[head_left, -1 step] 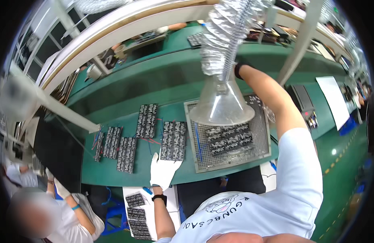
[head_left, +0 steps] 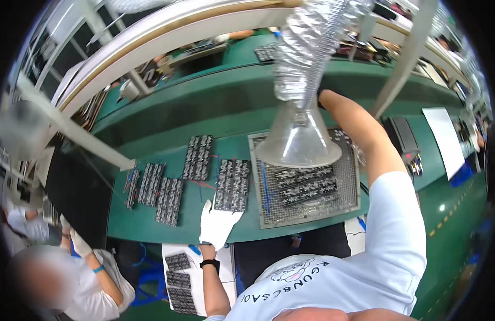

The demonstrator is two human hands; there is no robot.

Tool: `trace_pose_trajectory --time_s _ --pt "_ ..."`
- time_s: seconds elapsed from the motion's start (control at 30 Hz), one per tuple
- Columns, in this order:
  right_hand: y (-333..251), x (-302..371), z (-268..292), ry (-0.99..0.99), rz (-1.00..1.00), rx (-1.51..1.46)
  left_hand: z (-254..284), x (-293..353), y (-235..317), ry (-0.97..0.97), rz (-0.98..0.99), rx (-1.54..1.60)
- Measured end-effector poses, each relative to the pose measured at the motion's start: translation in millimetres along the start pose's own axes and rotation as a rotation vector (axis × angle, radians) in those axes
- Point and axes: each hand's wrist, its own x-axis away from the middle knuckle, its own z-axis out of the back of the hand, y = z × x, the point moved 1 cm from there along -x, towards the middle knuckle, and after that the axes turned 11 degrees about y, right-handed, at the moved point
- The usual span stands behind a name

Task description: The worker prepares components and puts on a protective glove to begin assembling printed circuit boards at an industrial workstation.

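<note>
Left hand (head_left: 217,224), in a white glove, rests flat with fingers spread on the near end of a circuit panel (head_left: 232,184) just left of the wire tray (head_left: 303,214). Right hand (head_left: 325,99) reaches behind the duct (head_left: 306,64) — finger state cannot be told. Two boards (head_left: 306,184) already lie in the tray; four panels (head_left: 167,187) left of it still wait on the bench.

Green bench (head_left: 167,224), white glove (head_left: 216,224), blk boards (head_left: 232,184).

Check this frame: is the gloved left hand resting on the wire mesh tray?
No, the left hand lies flat at the near end of a dark circuit board panel on the green bench, left of the mesh tray.
</note>
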Motion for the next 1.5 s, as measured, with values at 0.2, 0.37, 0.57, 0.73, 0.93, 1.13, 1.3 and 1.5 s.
trace_pose_trajectory --time_s 0.2,0.37,0.57,0.73,0.93,1.13,1.3,1.5 --pt "-16.7 34.2 32.3 0.082 0.105 -0.138 41.7 55.9 26.7 -0.048 0.131 -0.033" --pt "44.4 137.9 10.4 0.125 0.181 -0.278 65.7 95.5 22.5 0.077 0.239 -0.062" --pt "96.8 81.9 52.0 0.175 0.078 -0.427 51.7 99.0 1.5 0.014 0.209 -0.110" --pt "65.8 232.3 88.5 0.314 -0.216 -0.088 48.7 107.8 0.2 -0.049 0.237 -0.122" --pt "-20.4 360.0 120.3 0.158 -0.192 -0.613 47.7 130.8 -35.2 -0.198 0.281 -0.079" --pt "-155.1 342.3 99.6 0.143 -0.034 -0.844 49.1 188.3 -117.0 -0.179 0.028 -0.208" --pt "-251.8 310.1 73.3 0.155 0.467 -0.571 79.0 202.9 -80.0 -0.143 0.388 -0.153" --pt "-412.2 266.3 -7.5 -0.190 0.882 -0.753 93.4 217.4 -20.9 0.075 0.252 -0.174"
